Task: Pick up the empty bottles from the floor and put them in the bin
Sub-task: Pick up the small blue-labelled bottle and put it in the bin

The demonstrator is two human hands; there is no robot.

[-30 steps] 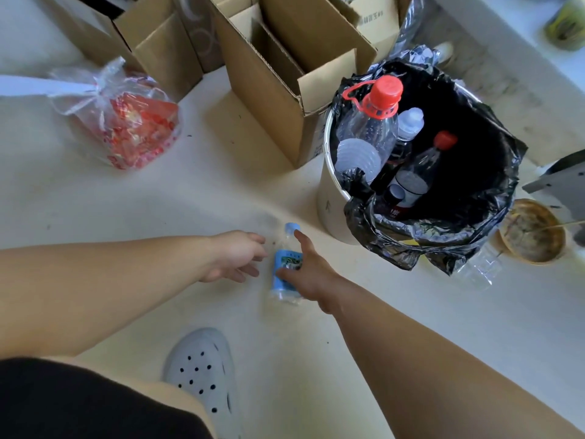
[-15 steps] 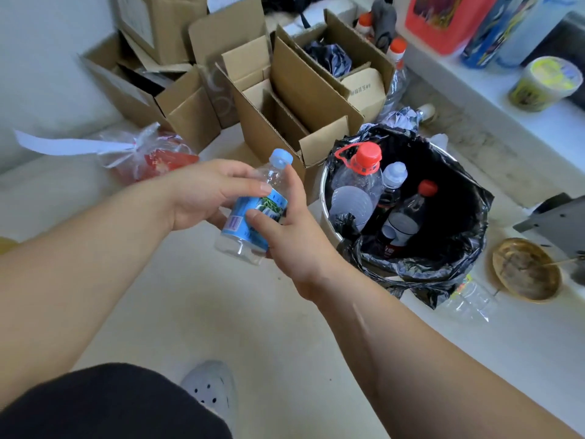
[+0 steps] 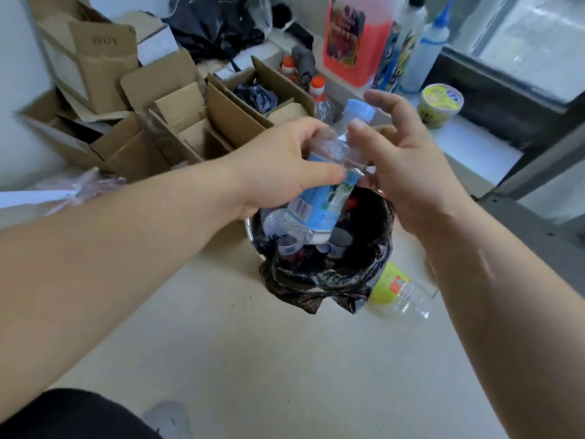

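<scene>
A small clear bottle with a blue label and a blue cap hangs tilted over the bin, its base low above the opening. My left hand is wrapped around its crumpled middle. My right hand is beside the neck with fingers spread; only the thumb touches the bottle just below the cap. The bin has a black liner and holds several bottles. Another clear bottle with a yellow-green label lies on the floor against the bin's right side.
Open cardboard boxes crowd the floor behind and left of the bin. A ledge at the back right carries a red jug, tall bottles and a yellow tub. A clear plastic bag lies left. My grey shoe is below.
The bottle was lifted off the floor and carried right, over the bin. My left hand took the grip on it while my right hand's fingers spread away.
</scene>
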